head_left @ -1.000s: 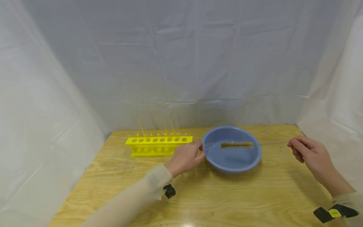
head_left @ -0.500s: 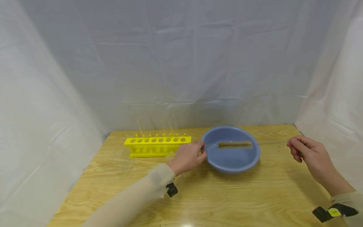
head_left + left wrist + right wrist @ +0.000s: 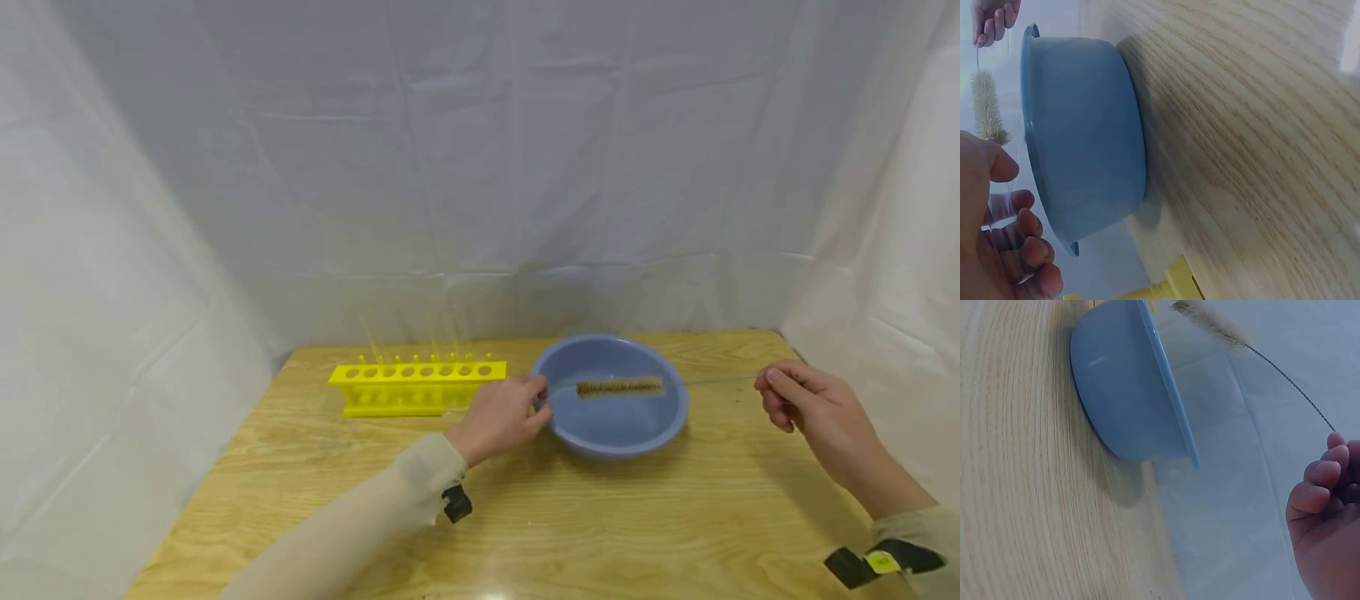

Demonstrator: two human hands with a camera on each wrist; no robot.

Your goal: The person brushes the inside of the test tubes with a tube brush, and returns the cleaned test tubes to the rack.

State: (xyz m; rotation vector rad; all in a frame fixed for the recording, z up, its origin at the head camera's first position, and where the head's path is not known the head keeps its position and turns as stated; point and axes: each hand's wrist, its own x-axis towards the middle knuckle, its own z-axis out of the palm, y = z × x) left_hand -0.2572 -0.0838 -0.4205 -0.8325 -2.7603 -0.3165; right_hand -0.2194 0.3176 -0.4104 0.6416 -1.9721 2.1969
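Grip curled, left hand is holding what seems a tube; right hand is pinching the brush by its wire, leaving bristles free above the bowl.

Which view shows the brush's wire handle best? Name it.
The right wrist view: it shows the wire handle up close, its twist plain from bristles to right hand. The head view shows a thin, faint line; the left wrist view, a short stretch.
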